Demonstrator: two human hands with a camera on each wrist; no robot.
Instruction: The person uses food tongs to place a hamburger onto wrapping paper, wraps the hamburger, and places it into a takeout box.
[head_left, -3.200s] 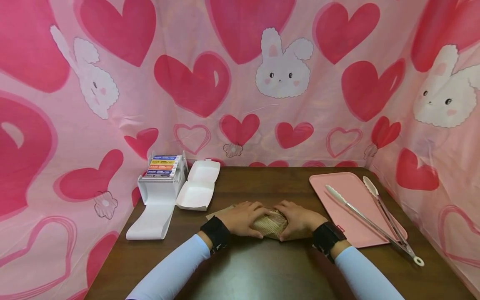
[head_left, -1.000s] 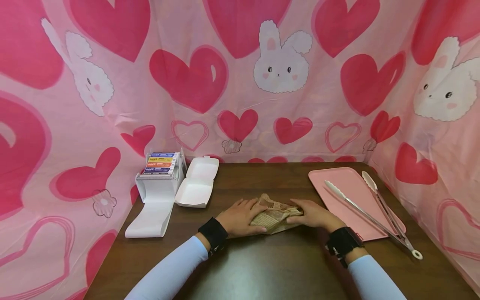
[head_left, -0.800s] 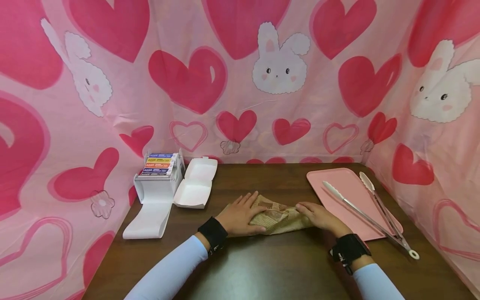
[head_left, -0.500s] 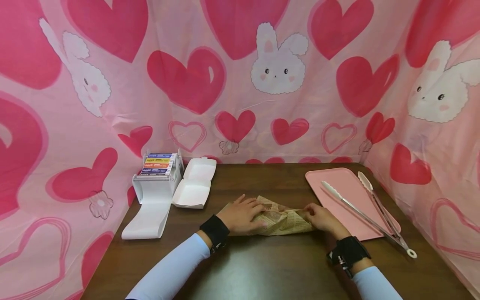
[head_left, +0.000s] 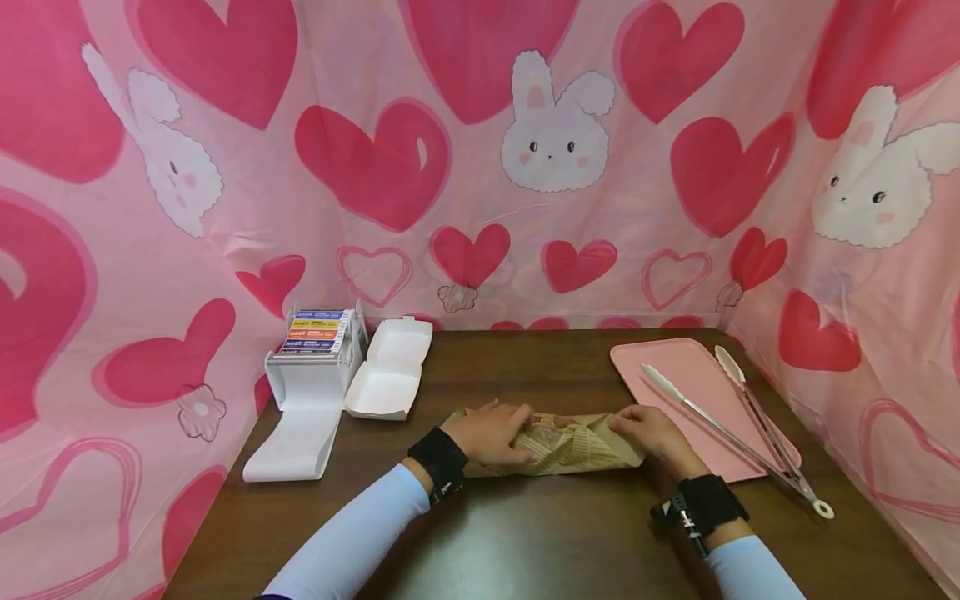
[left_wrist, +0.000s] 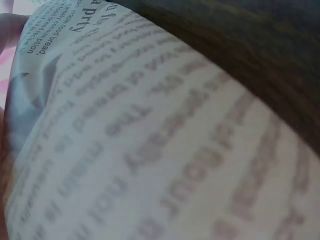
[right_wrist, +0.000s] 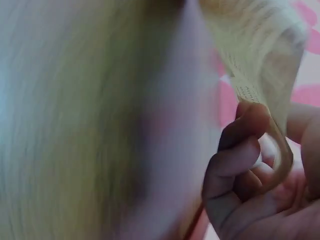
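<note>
A sheet of brown, newsprint-patterned wrapping paper (head_left: 581, 450) lies folded and crumpled into a long bundle at the middle of the table. My left hand (head_left: 491, 433) rests across the bundle's left part, thumb and fingers spread over it. At the other end, my right hand (head_left: 654, 432) pinches the loose right edge of the paper between thumb and fingers. That pinch shows closely in the right wrist view, where the paper (right_wrist: 272, 65) bends up out of the curled fingers. Printed paper (left_wrist: 150, 130) fills most of the left wrist view. Whatever the paper may enclose is hidden.
Metal tongs (head_left: 723, 433) lie across a pink tray (head_left: 637, 358) on the right. An open white clamshell box (head_left: 386, 392) stands back left, beside a white label dispenser (head_left: 315, 375) with a paper strip hanging forward. Heart-patterned cloth (head_left: 555, 217) borders the dark table (head_left: 480, 533).
Both hands were cupped round the bundle; the right hand has since moved right and drawn out the paper's right end, now pinched. The left hand has stayed on the left part.
</note>
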